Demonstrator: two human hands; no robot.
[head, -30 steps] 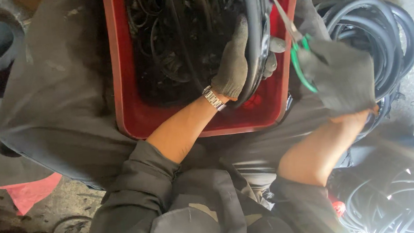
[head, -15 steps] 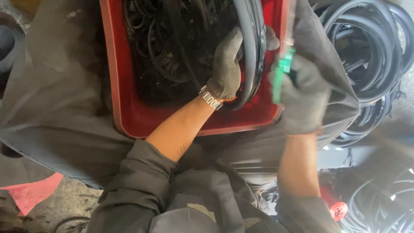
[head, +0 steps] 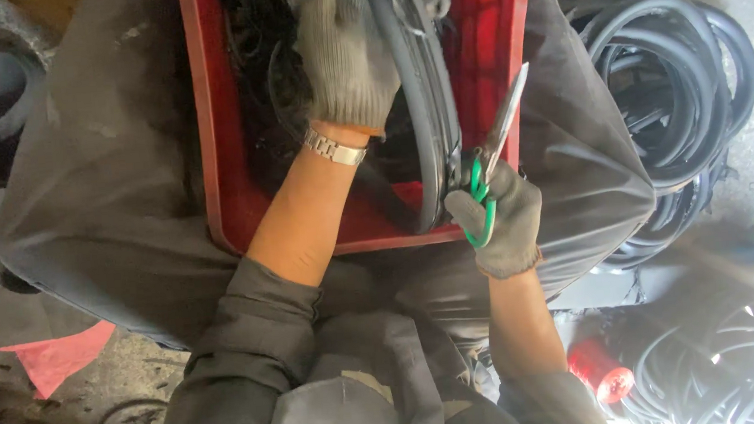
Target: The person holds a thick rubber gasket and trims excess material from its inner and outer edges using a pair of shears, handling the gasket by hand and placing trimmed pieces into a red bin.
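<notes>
the black rubber strip [head: 417,99] lies long-ways up and down inside the red crate [head: 214,163]. the left hand [head: 345,51] is closed round it near the crate's top. the right hand [head: 500,215] is closed on green-handled scissors [head: 492,170] at the crate's bottom edge — blades shut, pointing up, just right of the strip.

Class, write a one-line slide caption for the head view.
Gloved left hand grips black rubber strips in a red crate; right hand holds green-handled scissors.
</notes>
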